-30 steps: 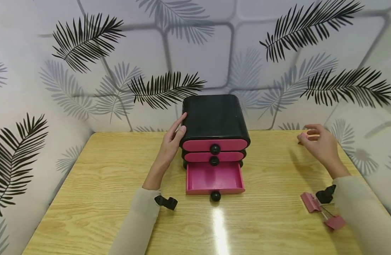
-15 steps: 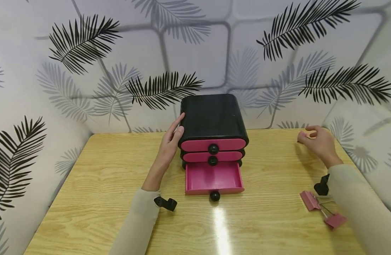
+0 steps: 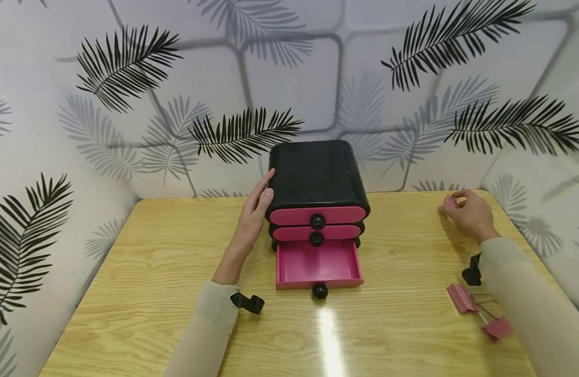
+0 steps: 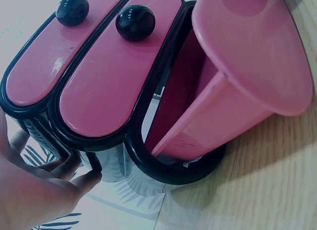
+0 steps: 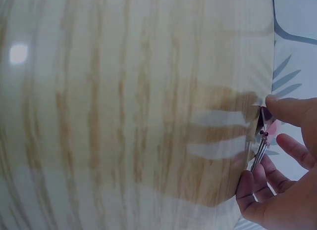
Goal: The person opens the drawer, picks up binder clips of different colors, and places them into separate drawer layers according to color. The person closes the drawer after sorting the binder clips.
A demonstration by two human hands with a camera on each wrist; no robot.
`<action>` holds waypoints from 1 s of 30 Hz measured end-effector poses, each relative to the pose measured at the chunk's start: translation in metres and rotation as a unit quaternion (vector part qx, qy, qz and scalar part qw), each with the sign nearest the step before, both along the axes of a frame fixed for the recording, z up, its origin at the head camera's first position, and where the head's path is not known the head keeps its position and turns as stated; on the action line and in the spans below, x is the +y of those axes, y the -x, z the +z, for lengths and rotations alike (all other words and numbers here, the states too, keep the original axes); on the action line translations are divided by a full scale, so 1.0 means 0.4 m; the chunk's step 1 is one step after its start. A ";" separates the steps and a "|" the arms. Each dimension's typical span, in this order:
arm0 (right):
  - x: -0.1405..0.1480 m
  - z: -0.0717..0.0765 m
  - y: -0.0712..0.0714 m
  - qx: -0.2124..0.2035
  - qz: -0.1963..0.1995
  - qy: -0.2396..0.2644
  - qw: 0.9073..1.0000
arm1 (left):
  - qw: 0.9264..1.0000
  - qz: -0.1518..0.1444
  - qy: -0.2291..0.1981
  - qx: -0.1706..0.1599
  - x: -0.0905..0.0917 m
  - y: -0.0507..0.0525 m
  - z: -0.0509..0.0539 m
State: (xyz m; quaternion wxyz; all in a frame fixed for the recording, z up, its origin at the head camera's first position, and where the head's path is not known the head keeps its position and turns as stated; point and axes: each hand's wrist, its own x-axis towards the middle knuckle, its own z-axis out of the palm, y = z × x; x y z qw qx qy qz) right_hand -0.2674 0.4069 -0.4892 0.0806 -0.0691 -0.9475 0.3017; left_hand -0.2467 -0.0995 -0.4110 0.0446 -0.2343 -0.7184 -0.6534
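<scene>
A small black cabinet (image 3: 315, 173) with pink drawers stands at the back of the table; its lowest drawer (image 3: 317, 262) is pulled out and bare inside. My left hand (image 3: 251, 214) rests along the cabinet's left side, its fingers touching the black shell, as the left wrist view also shows. At the table's right rear, my right hand (image 3: 473, 214) pinches a pink binder clip (image 3: 450, 202) between thumb and fingers. Its metal wire handles show among the fingers in the right wrist view. Part of this clip is hidden by the hand.
Two more pink binder clips, one nearer the cabinet (image 3: 461, 299) and one nearer the sleeve (image 3: 498, 328), lie on the wooden table (image 3: 166, 293) beside the right forearm. Behind the table rises a wall (image 3: 294, 84) with a leaf pattern.
My right hand has moved slightly left, its fingers closing on the pink binder clip at the table's rear. The left hand stays on the cabinet, and the drawer is unmoved.
</scene>
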 end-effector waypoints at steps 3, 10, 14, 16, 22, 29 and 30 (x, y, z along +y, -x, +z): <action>0.001 -0.004 0.003 0.002 -0.002 -0.005 1.000 | 1.000 -0.001 -0.002 0.001 0.001 0.007 -0.008; 0.000 -0.001 0.003 -0.007 0.009 0.001 1.000 | 1.000 0.002 -0.003 0.009 -0.003 0.054 -0.071; -0.011 0.009 0.005 -0.006 0.020 -0.008 1.000 | 1.000 0.003 -0.003 0.010 -0.008 0.059 -0.081; -0.017 0.016 0.006 0.000 0.024 -0.013 1.000 | 1.000 0.002 -0.005 0.011 -0.010 0.059 -0.083; -0.041 0.050 0.001 0.027 0.038 -0.004 0.999 | 1.000 0.001 -0.005 0.010 -0.011 0.060 -0.085; -0.076 0.084 -0.013 0.040 0.050 0.020 0.998 | 1.000 0.000 -0.006 0.011 -0.008 0.059 -0.081; -0.080 0.088 -0.016 0.045 0.052 0.022 0.997 | 1.000 -0.001 -0.006 0.011 -0.007 0.059 -0.080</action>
